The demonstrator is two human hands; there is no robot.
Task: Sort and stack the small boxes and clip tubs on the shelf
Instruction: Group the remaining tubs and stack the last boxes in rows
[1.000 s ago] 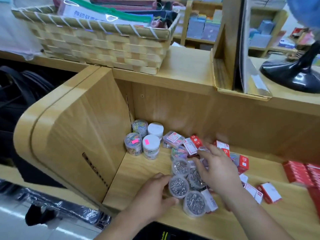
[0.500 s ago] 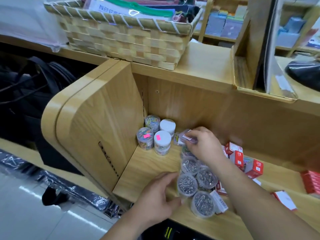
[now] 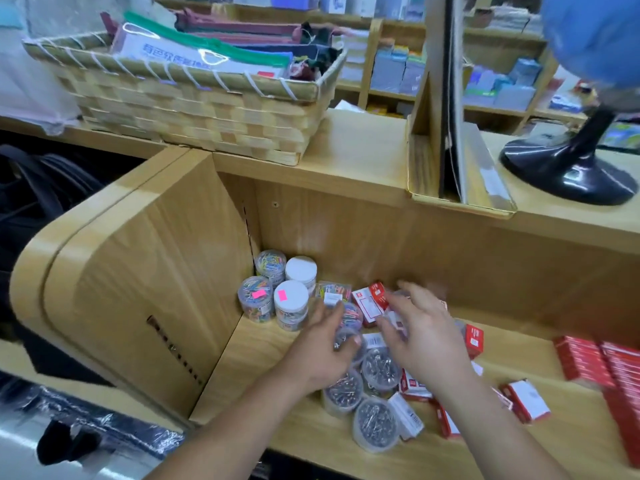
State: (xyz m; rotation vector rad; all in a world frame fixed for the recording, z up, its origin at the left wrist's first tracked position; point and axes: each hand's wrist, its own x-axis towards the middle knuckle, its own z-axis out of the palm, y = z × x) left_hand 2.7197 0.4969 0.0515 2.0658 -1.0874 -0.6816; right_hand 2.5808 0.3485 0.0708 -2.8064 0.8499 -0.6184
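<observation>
1. The clear clip box (image 3: 332,293) now lies at the back of the shelf (image 3: 263,368), just beside the white-lidded tubs (image 3: 300,270). Half a second ago the right hand held it there.
2. The right hand (image 3: 426,337) has drawn back over the red boxes (image 3: 370,303), fingers spread and empty.
3. The left hand (image 3: 323,356) has moved forward, fingers curled round a silver-clip tub (image 3: 346,341).
4. That tub probably goes to the back group next.
</observation>
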